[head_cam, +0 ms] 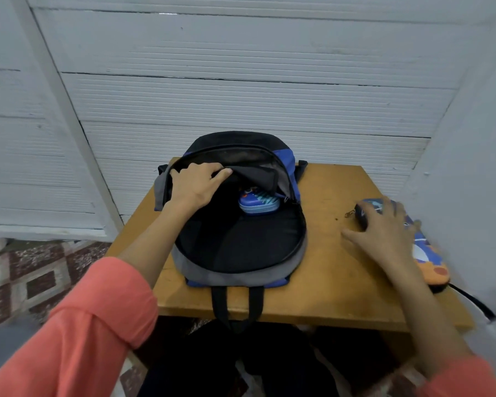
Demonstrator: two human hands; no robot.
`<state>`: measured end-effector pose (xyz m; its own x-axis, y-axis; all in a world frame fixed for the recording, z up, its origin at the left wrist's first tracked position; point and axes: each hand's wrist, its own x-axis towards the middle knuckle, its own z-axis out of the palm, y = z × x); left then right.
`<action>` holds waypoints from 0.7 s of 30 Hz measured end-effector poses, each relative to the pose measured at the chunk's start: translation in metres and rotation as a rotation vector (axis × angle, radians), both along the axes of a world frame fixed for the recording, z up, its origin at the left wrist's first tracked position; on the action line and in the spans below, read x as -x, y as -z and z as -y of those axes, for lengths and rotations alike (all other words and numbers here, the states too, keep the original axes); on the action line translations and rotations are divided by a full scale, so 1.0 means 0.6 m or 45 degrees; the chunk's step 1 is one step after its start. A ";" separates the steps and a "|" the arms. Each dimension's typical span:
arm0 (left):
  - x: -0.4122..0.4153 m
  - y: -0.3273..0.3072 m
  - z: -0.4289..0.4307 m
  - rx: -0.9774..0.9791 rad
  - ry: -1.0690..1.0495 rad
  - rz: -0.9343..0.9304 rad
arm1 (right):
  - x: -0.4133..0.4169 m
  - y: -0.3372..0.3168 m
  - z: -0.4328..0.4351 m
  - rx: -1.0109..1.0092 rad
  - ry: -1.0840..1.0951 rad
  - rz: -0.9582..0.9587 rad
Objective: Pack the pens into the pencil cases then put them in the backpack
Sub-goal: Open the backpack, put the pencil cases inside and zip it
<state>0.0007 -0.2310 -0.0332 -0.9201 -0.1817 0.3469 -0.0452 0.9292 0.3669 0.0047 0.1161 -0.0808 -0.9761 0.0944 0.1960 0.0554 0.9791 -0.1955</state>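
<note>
The backpack [241,247] lay flat on the small wooden table [341,285] in front of me. Its main compartment was unzipped wide and showed a black lining. Its black carry handle [221,305] hung over the near edge of the table.

My left hand [196,183] was at the far left of the opening. Its fingers were curled over the loose front flap [258,174] and gripped the fabric, holding it up off the compartment. Under that raised flap, deep at the far end of the bag, sat a blue pencil case [258,204] with pale stripes on its lid. It rested on the lining, just right of my left wrist.

A second pencil case [425,253], patterned in blue, white and orange, lay on the table well to the right of the backpack, close to the right edge. My right hand [384,227] was on its far, dark end. The fingers were spread across the top of the case and the thumb stretched out over the table towards the bag. The hand was blurred, so I could not tell whether it was clasping the case or only resting on it. A small metal zipper pull [348,214] stuck out from the case's dark end, just beyond my thumb.

Both my arms wore coral-pink sleeves [92,325], pushed up clear of the wrists. Behind the table rose a white ribbed wall [241,81], and at the lower left was a red and white tiled floor [26,276].
</note>
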 end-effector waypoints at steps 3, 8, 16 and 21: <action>0.002 0.007 0.003 0.018 -0.009 0.017 | -0.009 -0.007 -0.061 -0.064 0.132 0.267; 0.007 0.019 -0.001 0.056 -0.032 0.020 | -0.019 0.019 -0.101 0.046 0.087 0.382; 0.003 0.024 -0.009 0.041 -0.042 0.033 | -0.024 0.022 -0.117 0.071 0.024 0.431; 0.003 0.019 -0.003 0.036 -0.031 0.047 | -0.035 0.034 -0.096 0.124 0.078 0.202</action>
<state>-0.0013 -0.2291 -0.0448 -0.9279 -0.1946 0.3181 -0.0808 0.9377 0.3379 0.0258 0.1737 -0.1010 -0.9858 0.1657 0.0272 0.1522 0.9498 -0.2733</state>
